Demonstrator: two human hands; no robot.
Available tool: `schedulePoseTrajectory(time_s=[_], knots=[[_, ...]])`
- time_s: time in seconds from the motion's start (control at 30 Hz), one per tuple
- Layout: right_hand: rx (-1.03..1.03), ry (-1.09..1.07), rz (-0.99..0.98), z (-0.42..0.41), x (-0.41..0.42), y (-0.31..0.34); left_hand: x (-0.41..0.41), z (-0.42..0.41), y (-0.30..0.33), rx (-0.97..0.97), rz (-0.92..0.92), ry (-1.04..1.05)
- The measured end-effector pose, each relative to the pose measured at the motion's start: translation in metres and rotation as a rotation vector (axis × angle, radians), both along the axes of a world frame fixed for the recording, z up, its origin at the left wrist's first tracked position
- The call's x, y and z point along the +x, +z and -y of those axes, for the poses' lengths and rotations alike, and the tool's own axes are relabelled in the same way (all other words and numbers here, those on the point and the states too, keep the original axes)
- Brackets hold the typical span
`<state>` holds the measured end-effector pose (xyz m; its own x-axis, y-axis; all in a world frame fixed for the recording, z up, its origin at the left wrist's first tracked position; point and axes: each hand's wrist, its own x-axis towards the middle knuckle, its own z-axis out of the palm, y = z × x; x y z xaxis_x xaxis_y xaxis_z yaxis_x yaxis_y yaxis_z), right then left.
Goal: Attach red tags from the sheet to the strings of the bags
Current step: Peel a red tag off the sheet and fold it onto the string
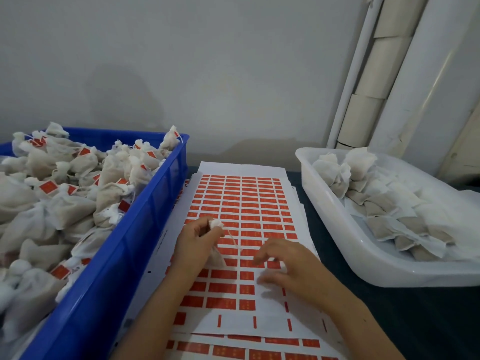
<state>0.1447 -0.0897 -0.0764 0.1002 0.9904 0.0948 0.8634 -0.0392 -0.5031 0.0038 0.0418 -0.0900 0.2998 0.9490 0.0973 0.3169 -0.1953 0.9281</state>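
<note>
A white sheet of red tags lies in front of me on the dark table, with several tags gone from its near right part. My left hand is closed around a small white bag over the sheet's left side. The bag's gathered top sticks out above my fingers, and its thin string trails right across the tags. My right hand hovers over the sheet's right side with fingers spread and curled down toward the tags; I cannot make out a tag in it.
A blue crate on the left is heaped with white bags carrying red tags. A clear plastic tub on the right holds untagged bags. More tag sheets lie underneath, near me. A grey wall and pipes stand behind.
</note>
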Motion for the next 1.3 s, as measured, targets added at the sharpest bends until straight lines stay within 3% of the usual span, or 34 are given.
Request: schedulePoseTrajectory(time_s=[0.17, 0.53, 0.7, 1.03, 1.3], knots=[[-0.064, 0.196, 0.120, 0.003, -0.019, -0.002, -0.011, -0.004, 0.005, -0.114, -0.096, 0.031], [-0.054, 0.243, 0.565, 0.013, -0.034, -0.011, -0.033, 0.000, -0.016, -0.133, -0.065, 0.060], [0.052, 0.239, 0.574, 0.021, -0.041, -0.009, -0.030, -0.002, -0.026, -0.106, -0.074, 0.081], [-0.113, 0.290, 0.596, 0.017, -0.038, -0.007, -0.032, -0.002, -0.030, -0.107, -0.013, 0.047], [-0.003, 0.297, 0.679, 0.020, -0.043, -0.003, -0.032, -0.002, -0.030, -0.110, -0.004, 0.039]])
